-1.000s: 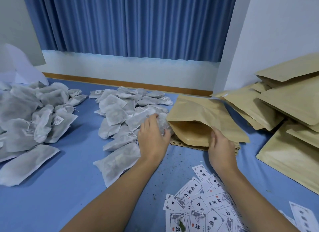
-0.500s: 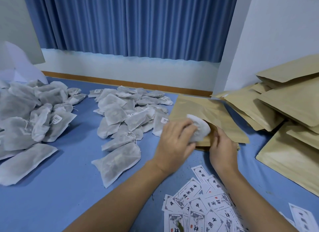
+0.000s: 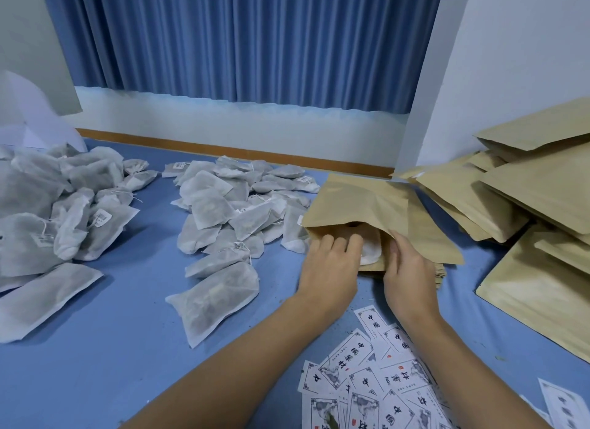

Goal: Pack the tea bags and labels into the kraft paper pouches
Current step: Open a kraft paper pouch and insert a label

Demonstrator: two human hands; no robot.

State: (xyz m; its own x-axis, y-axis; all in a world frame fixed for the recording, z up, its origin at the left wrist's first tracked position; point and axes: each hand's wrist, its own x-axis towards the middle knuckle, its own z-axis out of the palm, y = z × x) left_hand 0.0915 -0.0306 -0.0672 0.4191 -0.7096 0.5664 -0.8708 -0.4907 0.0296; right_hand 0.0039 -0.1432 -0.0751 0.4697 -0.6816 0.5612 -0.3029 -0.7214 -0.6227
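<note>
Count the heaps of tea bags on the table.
2. The left heap lies at the far left, partly out of frame; the middle heap lies left of the open pouch. A lone bag sits in the pouch mouth. More may be hidden.

Blue pleated curtain (image 3: 242, 42), white wall (image 3: 517, 64)

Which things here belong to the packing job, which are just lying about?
Job:
open brown kraft paper pouch, right hand holding its mouth
white mesh tea bag half inside, left hand on it
grey-white tea bag piles
printed white paper labels
stacked brown kraft pouches

Lying about:
blue pleated curtain
white paper sheet, far left
</note>
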